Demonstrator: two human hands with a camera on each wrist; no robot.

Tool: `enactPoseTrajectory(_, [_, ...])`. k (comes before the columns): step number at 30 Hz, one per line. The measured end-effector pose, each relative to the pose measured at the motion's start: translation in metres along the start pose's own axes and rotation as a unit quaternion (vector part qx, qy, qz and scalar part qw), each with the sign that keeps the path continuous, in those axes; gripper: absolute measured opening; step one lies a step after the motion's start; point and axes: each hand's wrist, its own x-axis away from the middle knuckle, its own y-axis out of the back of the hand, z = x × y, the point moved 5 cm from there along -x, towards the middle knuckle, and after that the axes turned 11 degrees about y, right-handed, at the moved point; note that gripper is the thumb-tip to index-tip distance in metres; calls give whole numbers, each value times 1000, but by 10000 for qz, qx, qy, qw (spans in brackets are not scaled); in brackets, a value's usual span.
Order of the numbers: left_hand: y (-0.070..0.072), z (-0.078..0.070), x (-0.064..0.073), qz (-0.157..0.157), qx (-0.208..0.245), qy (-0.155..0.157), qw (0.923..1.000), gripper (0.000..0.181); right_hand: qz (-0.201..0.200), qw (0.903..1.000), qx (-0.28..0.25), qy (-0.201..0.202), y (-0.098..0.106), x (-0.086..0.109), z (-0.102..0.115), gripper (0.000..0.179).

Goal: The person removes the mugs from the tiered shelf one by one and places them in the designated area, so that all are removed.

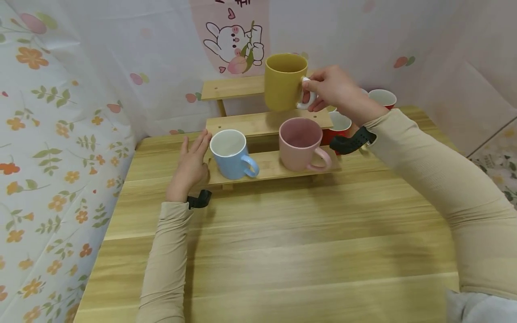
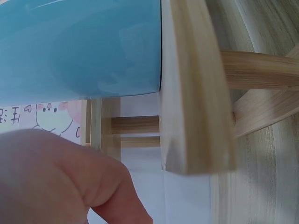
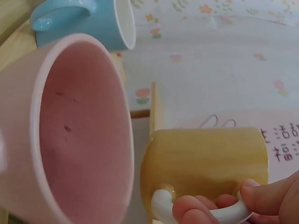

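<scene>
My right hand [image 1: 333, 89] grips the white handle of a yellow mug [image 1: 284, 85] and holds it upright over the middle shelf of a wooden three-step rack [image 1: 250, 124]. In the right wrist view, fingers and thumb wrap the handle of that yellow mug [image 3: 205, 158]. My left hand [image 1: 191, 166] rests at the rack's left end with fingers straight, beside a light blue mug [image 1: 230, 154]. That mug and a pink mug [image 1: 299, 146] stand on the lowest shelf, handles to the right. The left wrist view shows the blue mug [image 2: 84, 51] close above the left hand [image 2: 65, 182].
Several red cups with white insides, one a red cup [image 1: 339, 123], stand behind the rack's right end, partly hidden by my right arm. A wooden table [image 1: 258, 251] lies under the rack. Behind hangs a patterned cloth [image 1: 153, 45] with a rabbit print.
</scene>
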Motion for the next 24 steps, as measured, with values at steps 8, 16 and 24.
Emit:
enactPoseTrajectory(8, [0, -1, 0, 0, 28, 26, 10000, 81, -176, 9998, 4, -47, 27, 11, -11, 35])
enactPoseTrajectory(16, [-1, 1, 1, 44, 48, 72, 10000, 81, -326, 9992, 140, -206, 54, 26, -31, 36])
enactPoseTrajectory(24, [-1, 0, 0, 14, 47, 30, 10000, 80, -480, 9983, 220, -259, 77, 44, -59, 42])
